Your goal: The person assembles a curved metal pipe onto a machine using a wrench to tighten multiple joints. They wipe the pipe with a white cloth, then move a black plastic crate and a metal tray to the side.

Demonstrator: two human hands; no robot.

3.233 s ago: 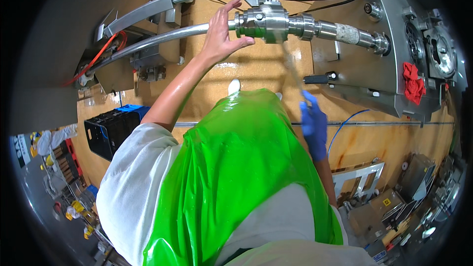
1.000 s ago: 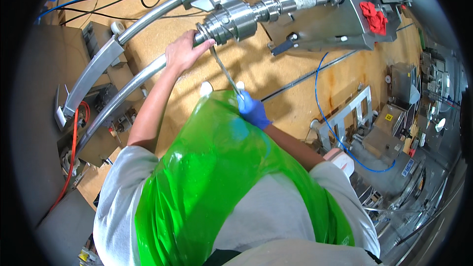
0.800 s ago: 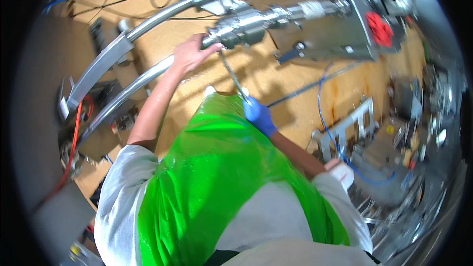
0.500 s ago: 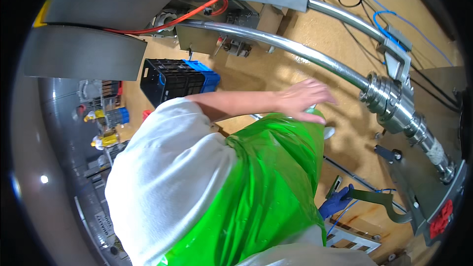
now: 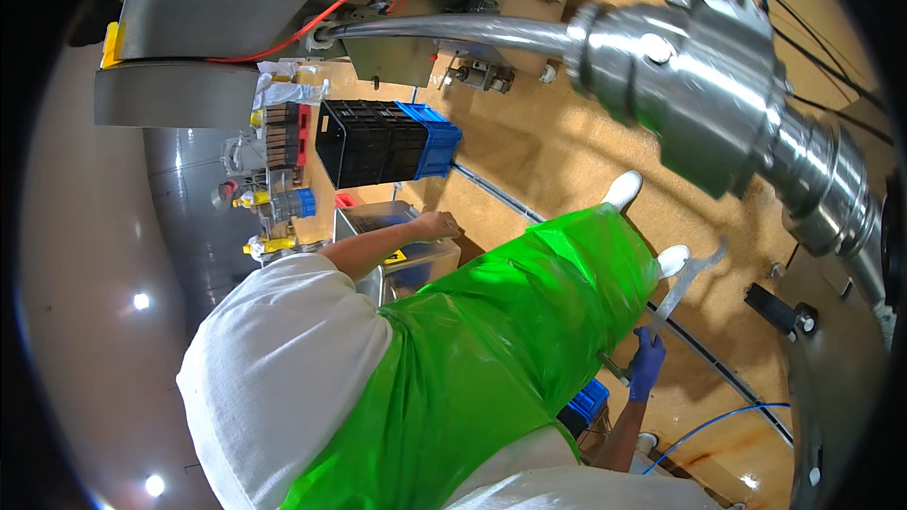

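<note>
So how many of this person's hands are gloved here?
1. The right hand, low right beside the green apron, wears a blue glove and holds a metal wrench. The left hand is bare, over a clear bin.

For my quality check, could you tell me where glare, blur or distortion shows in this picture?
Head view: bright glare on the steel fitting, straight pipe bowed by fisheye, corners black, the wrench in the right hand slightly soft.
</note>
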